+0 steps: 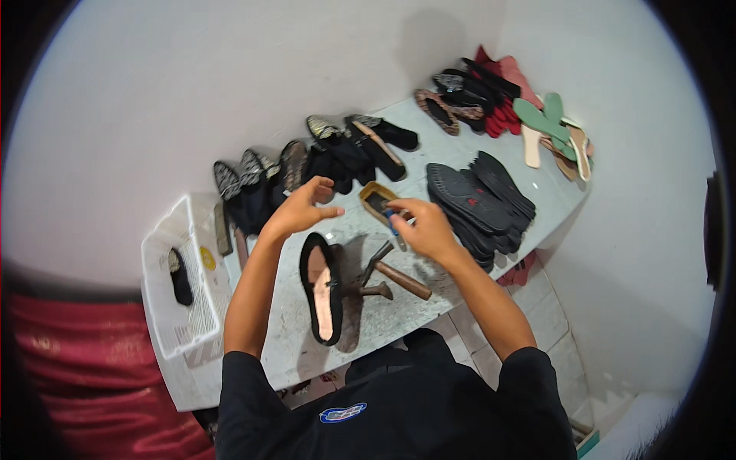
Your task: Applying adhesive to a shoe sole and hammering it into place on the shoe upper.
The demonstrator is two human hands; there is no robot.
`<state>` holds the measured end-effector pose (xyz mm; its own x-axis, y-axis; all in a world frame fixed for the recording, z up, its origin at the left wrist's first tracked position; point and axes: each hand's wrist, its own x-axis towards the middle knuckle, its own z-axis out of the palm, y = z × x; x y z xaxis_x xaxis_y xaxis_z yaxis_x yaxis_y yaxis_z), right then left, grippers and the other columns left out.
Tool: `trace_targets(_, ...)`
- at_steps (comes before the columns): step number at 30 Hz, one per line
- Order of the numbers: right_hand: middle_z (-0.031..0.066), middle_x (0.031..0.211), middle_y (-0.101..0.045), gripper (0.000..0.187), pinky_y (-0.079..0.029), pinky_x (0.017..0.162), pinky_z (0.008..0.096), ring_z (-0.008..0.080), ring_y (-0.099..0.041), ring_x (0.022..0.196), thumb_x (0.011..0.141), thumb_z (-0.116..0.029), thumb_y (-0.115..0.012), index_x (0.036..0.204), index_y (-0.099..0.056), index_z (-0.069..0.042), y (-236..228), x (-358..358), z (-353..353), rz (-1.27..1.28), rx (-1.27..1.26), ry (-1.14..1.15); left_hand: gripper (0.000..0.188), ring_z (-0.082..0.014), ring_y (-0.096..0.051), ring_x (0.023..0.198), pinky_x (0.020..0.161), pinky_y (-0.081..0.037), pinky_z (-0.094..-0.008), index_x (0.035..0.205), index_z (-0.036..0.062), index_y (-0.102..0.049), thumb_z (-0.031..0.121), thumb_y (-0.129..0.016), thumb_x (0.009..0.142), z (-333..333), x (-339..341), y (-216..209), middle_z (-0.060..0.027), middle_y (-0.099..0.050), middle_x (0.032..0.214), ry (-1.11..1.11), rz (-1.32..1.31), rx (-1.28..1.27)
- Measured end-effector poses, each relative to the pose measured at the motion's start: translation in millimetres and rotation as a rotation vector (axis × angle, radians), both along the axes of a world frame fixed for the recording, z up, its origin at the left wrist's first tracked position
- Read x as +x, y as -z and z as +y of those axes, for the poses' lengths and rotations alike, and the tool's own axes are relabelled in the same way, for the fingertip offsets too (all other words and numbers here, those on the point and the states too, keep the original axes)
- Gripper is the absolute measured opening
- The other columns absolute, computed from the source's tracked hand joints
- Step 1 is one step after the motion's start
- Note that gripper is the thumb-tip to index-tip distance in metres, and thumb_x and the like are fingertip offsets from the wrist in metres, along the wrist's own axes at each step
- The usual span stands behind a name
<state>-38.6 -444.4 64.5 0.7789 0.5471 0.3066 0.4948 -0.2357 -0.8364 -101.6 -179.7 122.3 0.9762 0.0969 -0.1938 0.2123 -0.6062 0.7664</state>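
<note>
My left hand (305,208) is raised over the worktable (287,356), its fingers apart and nothing in it. My right hand (427,230) pinches a small blue-handled tool (395,222) beside a yellowish oblong tray (371,189) with dark contents. The tool's pale end points down toward me; its kind cannot be made out. Nearer me, a black shoe (310,307) with a pinkish-beige underside facing up sits raised on a metal shoe stand (376,290). Neither hand touches it. A hammer (402,280) with a wooden handle lies to the right of the shoe.
Several patterned black shoes (330,139) line the wall side. Black soles (469,199) are stacked at right; green insoles (540,120) and red pieces (502,119) lie at the far right. A white plastic basket (162,322) holding a shoe stands left. A red cloth (84,368) hangs at lower left.
</note>
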Motion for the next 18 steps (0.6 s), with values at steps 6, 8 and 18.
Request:
trace_targets(6,0.0175,0.078,-0.069,0.015,-0.053,0.063,0.0310,0.0247,-0.069,0.068,0.080,-0.010,-0.064,0.089,-0.069,0.001,4,54,-132,0.050,0.028,0.513,0.044,-0.0229,-0.063,0.101,0.088,-0.048,-0.0334,0.115,-0.0015,-0.060,0.027,-0.071,0.083,-76,122,12,-0.0134,-0.066,0.109,0.238,-0.015,-0.171)
trace_targets(8,0.0170,0.074,-0.068,0.014,-0.052,0.064,0.0322,0.0255,-0.069,0.066,0.080,-0.011,-0.064,0.088,-0.069,-0.001,27,73,-179,0.045,-0.031,0.640,0.040,-0.0185,-0.064,0.091,0.081,-0.049,-0.0309,0.110,-0.0007,-0.062,0.027,-0.071,0.082,-112,157,27,-0.0107,-0.068,0.099,0.295,-0.010,-0.157)
trace_targets(18,0.0159,0.084,-0.070,0.020,-0.053,0.075,0.0381,0.0314,-0.068,0.078,0.076,-0.015,-0.062,0.091,-0.070,-0.004,76,138,-250,0.128,-0.391,0.750,0.026,-0.0271,-0.066,0.088,0.081,-0.050,-0.0346,0.094,0.0010,-0.065,0.020,-0.068,0.076,-243,274,142,-0.0153,-0.069,0.091,0.498,-0.161,-0.112)
